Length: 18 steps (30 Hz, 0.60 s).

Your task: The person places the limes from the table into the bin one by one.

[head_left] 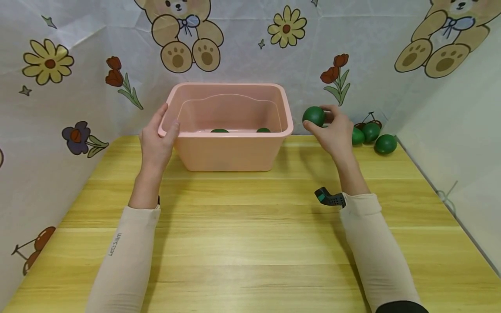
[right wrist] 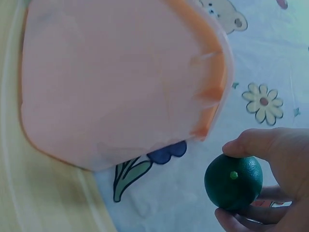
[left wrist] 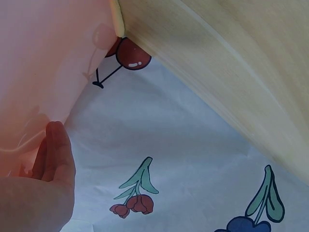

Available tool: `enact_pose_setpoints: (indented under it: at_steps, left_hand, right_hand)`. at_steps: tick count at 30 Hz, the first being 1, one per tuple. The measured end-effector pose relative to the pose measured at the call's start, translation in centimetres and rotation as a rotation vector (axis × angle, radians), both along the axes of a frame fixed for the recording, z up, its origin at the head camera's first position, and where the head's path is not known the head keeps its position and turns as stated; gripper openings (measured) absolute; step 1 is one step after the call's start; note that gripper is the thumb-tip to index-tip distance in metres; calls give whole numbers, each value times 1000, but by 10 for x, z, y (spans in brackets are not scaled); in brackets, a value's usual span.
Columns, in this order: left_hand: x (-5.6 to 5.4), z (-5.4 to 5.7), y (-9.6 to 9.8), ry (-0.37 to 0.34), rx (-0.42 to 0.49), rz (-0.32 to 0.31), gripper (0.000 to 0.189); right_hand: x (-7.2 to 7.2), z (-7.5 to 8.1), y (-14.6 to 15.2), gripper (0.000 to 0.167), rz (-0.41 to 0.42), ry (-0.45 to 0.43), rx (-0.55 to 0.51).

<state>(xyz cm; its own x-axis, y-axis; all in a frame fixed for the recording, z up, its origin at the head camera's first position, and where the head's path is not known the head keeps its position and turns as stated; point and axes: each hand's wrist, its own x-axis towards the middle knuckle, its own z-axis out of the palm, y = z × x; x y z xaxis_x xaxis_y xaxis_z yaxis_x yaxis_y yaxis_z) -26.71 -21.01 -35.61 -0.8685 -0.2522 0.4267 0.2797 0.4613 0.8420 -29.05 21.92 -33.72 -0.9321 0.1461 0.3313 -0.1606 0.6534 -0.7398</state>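
A pink plastic bin [head_left: 231, 152] stands on the table near the back wall, with two green fruits [head_left: 220, 130] partly showing above its front rim. My left hand [head_left: 156, 141] holds the bin's left end, thumb at the near corner of the rim and fingers along the side. To the right of the bin, my right hand [head_left: 332, 130] pinches a round green citrus fruit [head_left: 314, 116] between thumb and fingers, above table height. Its pale stem spot shows in the right wrist view, where the citrus fruit [right wrist: 233, 181] is apart from the bin wall [right wrist: 120, 87].
Several more green fruits [head_left: 385, 144] lie at the table's back right corner, partly hidden behind my right hand. A white sheet [head_left: 242, 48] printed with bears and flowers covers the back wall. The wooden table [head_left: 250, 234] ends on the right at a white panel [head_left: 462, 143].
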Motion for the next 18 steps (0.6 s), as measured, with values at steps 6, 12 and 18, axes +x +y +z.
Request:
enact_pose_setpoints:
  at_steps: [6,12,18]
  left_hand:
    - [0,1,0,6,2,-2,60]
    - [1,2,-1,14,-4,0,60]
    - [1,1,-1,25,-14,16,60]
  right_hand:
    - [7,16,-11,64,4,95,-11]
    - [19,29,-25,62,47,160,-67]
    - [27,32,-40,59,166,249,-109]
